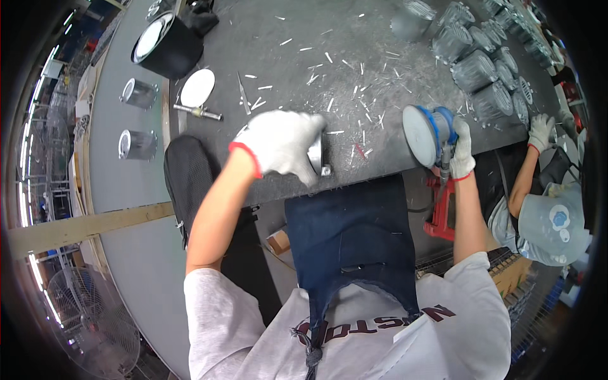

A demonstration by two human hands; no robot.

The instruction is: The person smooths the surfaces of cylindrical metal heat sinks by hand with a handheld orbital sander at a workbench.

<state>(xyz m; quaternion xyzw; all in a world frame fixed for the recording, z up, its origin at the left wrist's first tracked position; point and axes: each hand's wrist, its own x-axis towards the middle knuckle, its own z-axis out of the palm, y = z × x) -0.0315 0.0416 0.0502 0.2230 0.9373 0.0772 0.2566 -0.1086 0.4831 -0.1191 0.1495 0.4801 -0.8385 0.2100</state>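
Note:
My left hand, in a white knit glove with a red cuff, is closed over a silvery metal part near the front edge of the dark worktable. Most of that part is hidden beneath the palm; a shiny side and a small lug show. Off to the right, my right hand, gloved likewise, grips a blue disc sander. Its round pale pad faces left, toward the metal part, with a wide gap between them. A hose fitting hangs below the sander.
Thin white slivers litter the worktable. Several ribbed metal housings stand at the far right. A black bucket, a white disc and an air gun lie left. Two metal cups stand beyond. A co-worker's gloved hand is at right.

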